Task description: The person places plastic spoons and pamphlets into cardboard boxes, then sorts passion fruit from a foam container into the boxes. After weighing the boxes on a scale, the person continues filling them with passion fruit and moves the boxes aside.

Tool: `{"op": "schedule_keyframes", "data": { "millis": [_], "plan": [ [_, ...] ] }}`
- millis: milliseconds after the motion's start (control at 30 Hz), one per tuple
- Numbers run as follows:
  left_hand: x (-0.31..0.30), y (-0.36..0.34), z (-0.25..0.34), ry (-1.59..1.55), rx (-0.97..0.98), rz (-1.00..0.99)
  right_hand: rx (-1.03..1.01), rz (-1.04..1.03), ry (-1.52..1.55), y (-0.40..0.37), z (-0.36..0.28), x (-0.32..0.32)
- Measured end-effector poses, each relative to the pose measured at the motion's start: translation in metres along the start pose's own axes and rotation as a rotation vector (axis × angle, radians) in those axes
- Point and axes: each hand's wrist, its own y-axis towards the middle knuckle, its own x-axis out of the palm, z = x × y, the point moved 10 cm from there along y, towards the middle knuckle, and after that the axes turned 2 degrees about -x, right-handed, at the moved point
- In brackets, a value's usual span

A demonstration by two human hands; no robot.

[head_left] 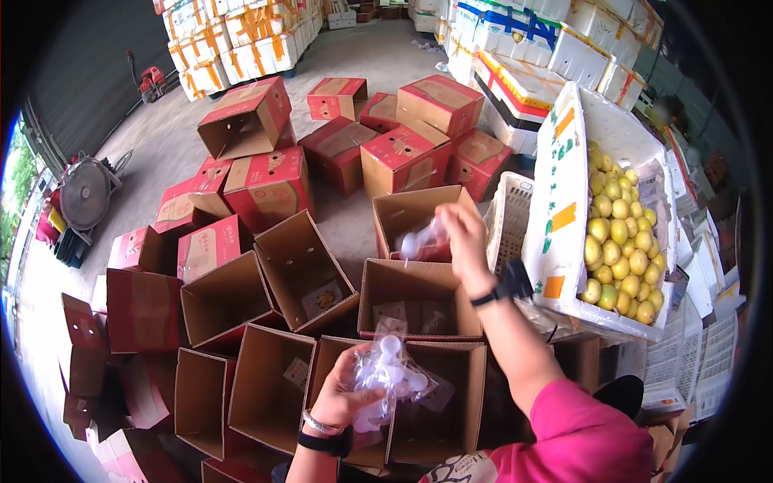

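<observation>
Holds a bunch of clear plastic packets (382, 378) in the left hand (340, 396), with fingers and thumb clamped on the clear wrapping and white round-ended pieces showing through. Pinches a single clear packet (424, 239) between the closed fingers of the right hand (465, 241), above the mouth of the farthest open carton (403, 211) in front. Wears a dark wristwatch (503, 286) on the right arm, and a silvery bracelet (320, 424) beside a black band (326, 440) on the left. Has just below the right hand a middle carton (370, 294), open, with a packet and a printed card on its bottom. Has to the left a tilted carton (294, 258), also open, with another card inside. Faces more red-and-brown cartons (403, 157) across the grey floor (342, 60). Has on the right a white plastic crate (509, 217), next to a tilted foam box (555, 233) of yellow fruit (616, 233). Looks farther out toward stacked, orange-taped foam boxes (262, 56) and, at the left, a round fan (84, 193).
</observation>
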Motion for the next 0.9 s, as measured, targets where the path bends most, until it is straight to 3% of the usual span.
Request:
{"op": "schedule_keyframes", "data": {
  "millis": [67, 133, 200, 267, 300, 333, 400, 467, 633, 800, 833, 900],
  "plan": [
    [-0.005, -0.004, 0.005, -0.056, 0.010, 0.104, -0.255, 0.054, -0.537, 0.053, 0.029, -0.021],
    [-0.016, -0.006, 0.010, -0.059, 0.057, 0.140, -0.533, 0.089, -0.987, 0.034, -0.009, 0.001],
    [-0.024, -0.010, 0.020, -0.166, 0.135, 0.201, -0.294, -0.407, -0.618, -0.019, -0.008, 0.066],
    [-0.039, -0.010, 0.024, -0.168, 0.207, 0.220, 0.188, -0.994, -0.083, -0.116, 0.013, 0.128],
    [-0.045, -0.009, 0.024, -0.219, 0.225, 0.231, 0.371, -1.162, -0.034, -0.154, 0.011, 0.147],
    [-0.052, -0.009, 0.025, -0.269, 0.246, 0.242, 0.530, -1.186, 0.122, -0.179, 0.018, 0.162],
    [-0.063, -0.014, 0.028, -0.288, 0.258, 0.253, 0.662, -1.083, 0.316, -0.188, 0.013, 0.177],
    [-0.073, -0.022, 0.031, -0.283, 0.259, 0.258, 0.525, -1.125, 0.196, -0.178, 0.010, 0.184],
    [-0.085, -0.053, 0.057, -0.270, 0.311, 0.281, 0.427, -1.050, 0.146, -0.138, 0.008, 0.208],
    [-0.105, -0.074, 0.077, -0.349, 0.430, 0.367, 0.507, -0.763, 0.212, -0.069, 0.081, 0.264],
    [-0.116, -0.077, 0.074, -0.325, 0.428, 0.425, 0.492, -0.653, 0.153, -0.054, 0.101, 0.269],
    [-0.120, -0.082, 0.079, -0.307, 0.434, 0.469, 0.343, -0.544, -0.294, -0.024, 0.141, 0.264]
  ]
}}
